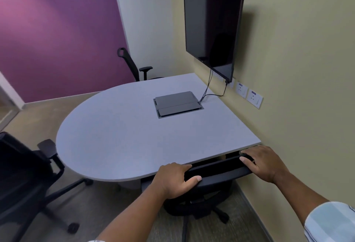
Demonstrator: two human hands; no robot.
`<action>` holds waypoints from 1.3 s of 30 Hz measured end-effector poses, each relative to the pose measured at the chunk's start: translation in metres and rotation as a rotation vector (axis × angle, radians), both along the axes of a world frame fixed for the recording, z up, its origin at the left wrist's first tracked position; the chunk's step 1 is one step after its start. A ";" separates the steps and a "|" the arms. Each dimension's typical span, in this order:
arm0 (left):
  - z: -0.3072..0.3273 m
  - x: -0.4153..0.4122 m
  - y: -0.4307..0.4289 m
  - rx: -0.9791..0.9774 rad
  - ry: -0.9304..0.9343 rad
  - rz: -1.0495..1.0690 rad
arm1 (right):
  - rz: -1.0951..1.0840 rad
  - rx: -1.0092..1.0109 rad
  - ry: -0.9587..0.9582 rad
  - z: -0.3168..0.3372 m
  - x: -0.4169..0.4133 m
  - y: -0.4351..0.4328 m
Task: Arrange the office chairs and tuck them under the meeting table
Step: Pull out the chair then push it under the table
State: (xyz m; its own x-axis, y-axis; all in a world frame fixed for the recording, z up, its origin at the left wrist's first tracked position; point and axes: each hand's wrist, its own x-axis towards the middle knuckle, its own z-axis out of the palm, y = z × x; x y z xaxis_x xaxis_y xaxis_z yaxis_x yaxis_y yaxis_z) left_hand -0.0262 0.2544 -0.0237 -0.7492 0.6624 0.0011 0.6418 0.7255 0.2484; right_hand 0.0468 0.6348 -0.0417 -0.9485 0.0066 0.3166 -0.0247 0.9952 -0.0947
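Note:
A grey meeting table (pixel 119 138) with a rounded left end stands against the beige wall. A black office chair (pixel 217 172) sits directly in front of me, its backrest top at the table's near edge and its seat mostly under the table. My left hand (pixel 174 179) grips the left end of that backrest top; my right hand (pixel 263 162) grips the right end. A second black chair (pixel 25 176) stands at lower left, out from the table. A third chair (pixel 132 65) stands beyond the far edge, mostly hidden by the table.
A dark cable box lid (pixel 175 103) is set in the tabletop, with cables running up to a wall-mounted screen (pixel 213 30). Wall sockets (pixel 249 94) sit just above the table. The right wall lies close beside the chair I hold. Carpet floor (pixel 107 203) lies below.

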 end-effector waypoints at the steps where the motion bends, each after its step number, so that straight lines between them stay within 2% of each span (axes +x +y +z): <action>1: 0.002 -0.001 0.002 -0.002 -0.002 0.005 | 0.014 0.002 -0.002 0.000 -0.004 0.003; 21: 0.003 -0.061 0.027 -0.022 -0.018 0.079 | 0.079 0.041 0.034 0.000 -0.083 0.028; 31: 0.002 -0.083 0.029 -0.026 -0.061 0.024 | 0.032 -0.011 -0.002 0.000 -0.089 0.027; 35: -0.001 -0.081 0.027 -0.014 -0.043 0.035 | 0.014 -0.039 -0.028 0.005 -0.083 0.021; 39: -0.005 -0.077 0.025 -0.017 0.063 0.052 | -0.016 -0.061 -0.061 0.010 -0.074 0.012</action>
